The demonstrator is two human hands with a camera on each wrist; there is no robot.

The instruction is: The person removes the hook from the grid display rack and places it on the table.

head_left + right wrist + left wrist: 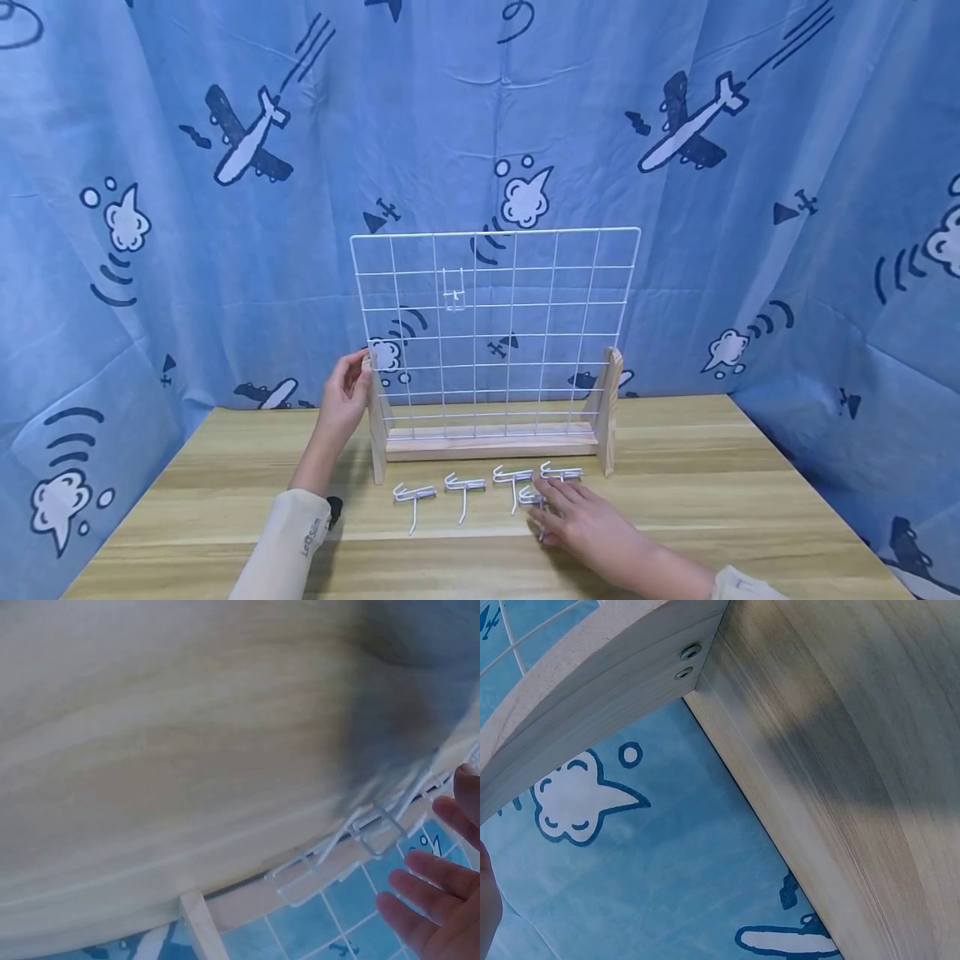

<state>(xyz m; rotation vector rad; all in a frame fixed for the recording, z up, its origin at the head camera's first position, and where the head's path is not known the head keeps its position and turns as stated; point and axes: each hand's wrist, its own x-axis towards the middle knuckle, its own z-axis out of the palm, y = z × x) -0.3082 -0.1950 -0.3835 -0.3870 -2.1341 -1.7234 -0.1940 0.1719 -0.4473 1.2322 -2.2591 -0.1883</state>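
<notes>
A white wire grid panel stands upright in a wooden stand. My left hand holds the top of the stand's left upright; in the left wrist view the upright shows two screws. On the grid's upper left part hangs one white hook. Several white wire hooks lie in front of the stand, among them one at the left end. Over the right-hand ones is my right hand, its fingers extended and partly hiding a nearer hook. In the right wrist view, hooks lie beyond the spread fingers.
The wooden table ends at a blue curtain printed with planes and clouds, which surrounds it at the back and sides. The stand's right upright rises just behind the hooks near the right hand.
</notes>
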